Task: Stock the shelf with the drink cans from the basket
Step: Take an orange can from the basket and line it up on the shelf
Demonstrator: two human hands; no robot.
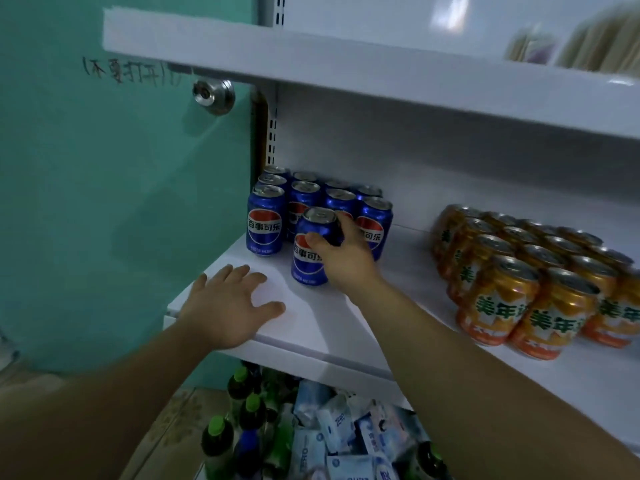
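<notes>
My right hand (341, 252) grips a blue cola can (309, 249) that stands upright on the white shelf (311, 327), in front of a cluster of several more blue cola cans (266, 220) at the shelf's left end. My left hand (230, 306) rests flat with spread fingers on the shelf's front left corner, holding nothing. The basket is out of view.
Several orange drink cans (526, 282) stand in rows on the right of the same shelf. Another shelf (346, 64) hangs overhead. Below sit green-capped bottles (239, 410) and pale blue packets (346, 424). A teal door (121, 185) with a metal knob lies to the left.
</notes>
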